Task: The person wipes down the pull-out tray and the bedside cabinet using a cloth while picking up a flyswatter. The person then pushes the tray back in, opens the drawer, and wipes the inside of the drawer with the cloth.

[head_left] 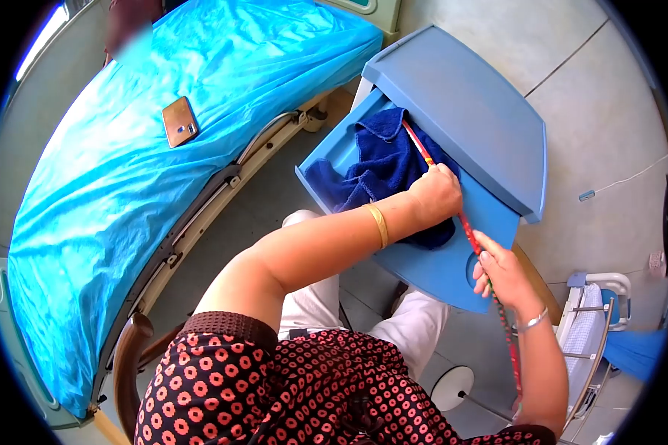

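Observation:
A long, thin red patterned cord (467, 230) runs from the dark blue towel (393, 159) down through both hands. My left hand (436, 196), with a gold bangle at the wrist, is closed round the cord above the towel. Lower and to the right, my right hand (501, 273) pinches the same cord between thumb and fingers. Beyond it the cord trails down along my right forearm. The towel lies bunched in the pulled-out drawer (416, 278) of a blue bedside cabinet (460, 96); my left forearm hides part of it.
To the left is a bed (111, 222) under a shiny blue sheet, with a phone (179, 122) on it. A wooden chair arm (130, 348) is beside me. A round white base (453, 388) stands on the floor, and another bed frame (586, 319) is at right. Someone is at the top left.

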Motion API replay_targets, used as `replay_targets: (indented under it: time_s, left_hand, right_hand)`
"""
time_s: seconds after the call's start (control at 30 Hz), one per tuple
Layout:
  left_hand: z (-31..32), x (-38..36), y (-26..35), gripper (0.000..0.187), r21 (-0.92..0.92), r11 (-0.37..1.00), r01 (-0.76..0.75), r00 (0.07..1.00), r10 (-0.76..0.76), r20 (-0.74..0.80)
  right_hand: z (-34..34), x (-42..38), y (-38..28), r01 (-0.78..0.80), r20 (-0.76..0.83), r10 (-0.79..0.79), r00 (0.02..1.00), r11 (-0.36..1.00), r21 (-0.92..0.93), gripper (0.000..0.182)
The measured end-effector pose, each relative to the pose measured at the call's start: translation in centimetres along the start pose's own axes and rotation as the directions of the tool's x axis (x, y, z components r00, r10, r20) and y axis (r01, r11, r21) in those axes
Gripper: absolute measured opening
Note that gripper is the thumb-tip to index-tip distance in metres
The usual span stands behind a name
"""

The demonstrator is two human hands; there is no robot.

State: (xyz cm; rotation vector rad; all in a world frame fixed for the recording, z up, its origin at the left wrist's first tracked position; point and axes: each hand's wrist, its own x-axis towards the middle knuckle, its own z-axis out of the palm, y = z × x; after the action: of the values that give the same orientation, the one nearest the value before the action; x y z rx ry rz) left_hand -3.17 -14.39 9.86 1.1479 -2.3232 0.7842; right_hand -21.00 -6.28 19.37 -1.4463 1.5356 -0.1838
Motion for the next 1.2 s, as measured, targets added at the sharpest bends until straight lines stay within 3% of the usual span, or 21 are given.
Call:
replay_targets:
  time_s: [0.07,0.13,0.17,0.2,0.27,0.33,0.37,0.43,0.53,0.57,0.73,0.8,0.87,1.03,1.2]
  left_hand:
    - [0.0,-0.2,0.2,0.017,0.018,1.000,-0.012,1.000,0.012,0.000]
    - [0.1,-0.4,0.0,0.017,0.034,0.999,-0.018,1.000,0.018,0.004]
    - [0.2,-0.5,-0.4,0.018,-0.024,0.999,-0.025,0.999,0.024,-0.035]
    - [0.3,-0.6,-0.7,0.019,-0.082,0.996,-0.034,0.997,0.028,-0.073]
    - [0.2,-0.8,-0.8,0.023,-0.173,0.985,0.006,0.998,-0.018,-0.066]
    - [-0.2,-1.2,-1.0,0.026,-0.253,0.967,0.013,0.997,-0.031,-0.064]
    - [-0.5,-1.3,-1.2,0.026,-0.250,0.968,0.012,0.997,-0.030,-0.066]
    - [-1.3,-1.8,-1.6,0.026,-0.449,0.892,-0.055,0.998,0.063,0.003]
    - [-2.0,-2.6,-1.3,0.027,-0.559,0.824,-0.093,0.995,0.053,-0.088]
    - [-2.7,-2.6,-1.2,0.028,-0.587,0.807,-0.066,0.996,0.084,0.003]
    - [-0.6,-2.3,-2.8,0.023,-0.607,0.790,-0.091,0.991,0.014,-0.130]
    - [0.7,-1.9,-4.5,0.022,-0.660,0.751,-0.022,0.999,0.033,0.004]
    - [0.8,-1.8,-4.8,0.021,-0.676,0.737,-0.029,0.999,0.032,-0.009]
    - [-2.8,-2.8,-0.7,0.022,-0.662,0.749,-0.003,0.995,0.068,0.072]
    - [-1.1,-1.2,-3.0,0.021,-0.600,0.800,0.031,0.991,0.051,0.120]
  right_hand:
    - [-0.5,0.5,1.0,-0.030,0.033,0.030,0.999,0.999,-0.013,0.044]
    - [-0.5,0.7,2.3,0.194,0.040,-0.194,0.980,0.895,-0.402,0.043]
    - [-0.3,0.3,2.9,0.287,0.045,-0.294,0.955,0.873,-0.395,0.045]
    - [0.2,-0.7,2.4,0.286,0.044,-0.293,0.955,0.873,-0.396,0.045]
    - [1.8,-3.5,0.8,0.096,-0.009,-0.095,0.995,0.994,0.045,0.050]
    - [3.2,-4.8,1.5,0.097,-0.020,-0.095,0.995,0.989,0.108,0.052]
    - [3.8,-5.2,2.2,0.073,0.035,-0.087,0.996,0.953,0.294,0.052]
    - [5.1,-6.1,2.6,-0.034,0.127,-0.052,0.991,0.800,0.598,0.051]
    - [6.2,-7.6,3.5,-0.066,0.119,-0.020,0.993,0.733,0.677,0.049]
    - [6.6,-8.2,3.0,-0.042,0.100,-0.040,0.994,0.710,0.703,0.046]
    - [6.9,-6.2,-0.3,-0.056,0.079,0.008,0.997,0.775,0.630,0.046]
    - [6.9,-4.1,-1.6,-0.065,0.095,0.007,0.995,0.777,0.626,0.047]
    - [7.0,-3.6,-1.3,-0.061,0.110,-0.018,0.994,0.741,0.668,0.047]
    - [5.9,-8.4,1.4,-0.187,0.163,0.114,0.980,0.813,0.552,0.048]
    - [5.2,-6.1,-1.1,-0.103,0.118,0.048,0.992,0.844,0.526,0.048]
